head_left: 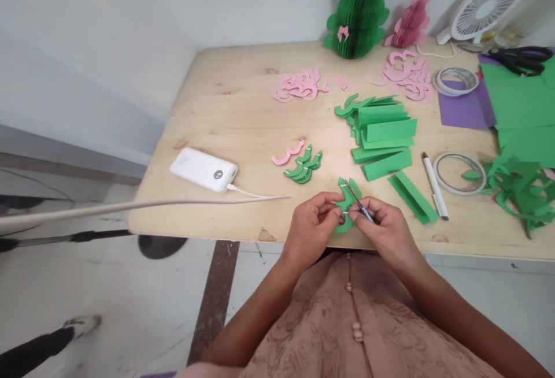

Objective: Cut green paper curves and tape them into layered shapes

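Near the table's front edge, my left hand (313,223) pinches a wavy green paper cut-out (344,226) with short white marks on it. From the other side, my right hand (387,223) grips a slim tool (367,214) with a dark, narrow front part and a pale blue handle; its exact kind is unclear. The tool's dark end lies across the green paper, and my right fingertips are beside the cut-out. Just beyond my left hand are a small stack of similar green cut-outs (303,167) with white strips and one pink curved cut-out (288,152).
Folded green strips (385,129), a white pen (435,187) and a tape roll (459,173) lie right of my hands. Pink cut-outs (299,85) lie farther back. Green (359,17) and pink paper rabbits (411,22) stand by a white fan (485,8). A power bank (203,169) sits left, its cable crossing the table edge.
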Demonstrator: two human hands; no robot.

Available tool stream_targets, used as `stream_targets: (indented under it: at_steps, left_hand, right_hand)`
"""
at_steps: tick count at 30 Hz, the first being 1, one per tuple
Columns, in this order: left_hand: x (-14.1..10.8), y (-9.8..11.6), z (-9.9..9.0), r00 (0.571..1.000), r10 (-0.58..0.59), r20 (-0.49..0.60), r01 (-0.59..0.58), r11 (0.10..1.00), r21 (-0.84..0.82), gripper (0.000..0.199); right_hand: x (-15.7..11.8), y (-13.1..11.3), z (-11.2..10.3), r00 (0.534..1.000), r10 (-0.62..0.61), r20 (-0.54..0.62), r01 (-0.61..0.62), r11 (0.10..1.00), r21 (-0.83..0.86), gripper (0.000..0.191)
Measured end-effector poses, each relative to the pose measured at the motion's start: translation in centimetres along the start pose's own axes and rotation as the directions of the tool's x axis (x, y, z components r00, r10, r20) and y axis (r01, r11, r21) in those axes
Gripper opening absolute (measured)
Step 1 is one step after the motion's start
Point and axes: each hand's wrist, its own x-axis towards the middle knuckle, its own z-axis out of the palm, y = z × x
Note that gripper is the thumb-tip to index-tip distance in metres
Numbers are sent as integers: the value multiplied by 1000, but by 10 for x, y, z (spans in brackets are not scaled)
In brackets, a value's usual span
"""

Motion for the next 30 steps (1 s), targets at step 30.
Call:
stream_targets:
  at_steps: [30]
  left_hand:
    - [0, 1, 0, 1000, 7, 2, -7, 1000, -6, 22]
  right_hand:
    - [1, 3, -2, 1000, -14, 28, 14, 1000, 4, 14]
